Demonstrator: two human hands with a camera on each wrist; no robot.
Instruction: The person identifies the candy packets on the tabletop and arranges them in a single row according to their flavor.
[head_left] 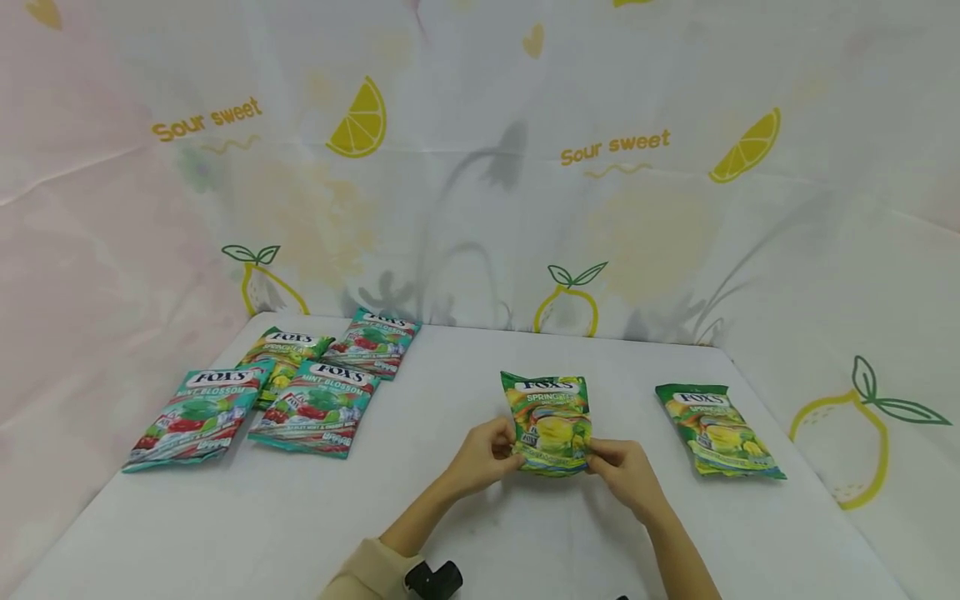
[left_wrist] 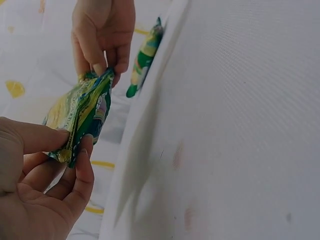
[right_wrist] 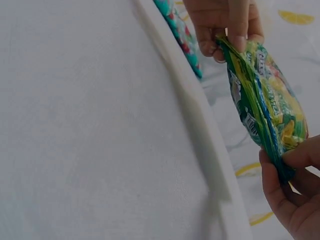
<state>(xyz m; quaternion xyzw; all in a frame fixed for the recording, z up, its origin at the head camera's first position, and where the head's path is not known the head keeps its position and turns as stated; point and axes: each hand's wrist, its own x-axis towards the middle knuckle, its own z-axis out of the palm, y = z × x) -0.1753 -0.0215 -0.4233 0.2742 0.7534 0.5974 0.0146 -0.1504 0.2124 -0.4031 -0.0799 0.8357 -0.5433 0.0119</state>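
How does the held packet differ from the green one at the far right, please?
The left hand and right hand grip the held packet; the other packet lies untouched on the table. In the head view, the held packet looks nearly straight, the other packet slanted. Both are green-and-yellow FOX'S packets.

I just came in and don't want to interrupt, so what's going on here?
A person is holding a green-and-yellow Fox's packet up over the white table, with the left hand and right hand pinching it at opposite sides. To the person's left lie three teal packets, with a matching green packet partly hidden among them. Another green packet lies on the right. The held one is not resting with either group.
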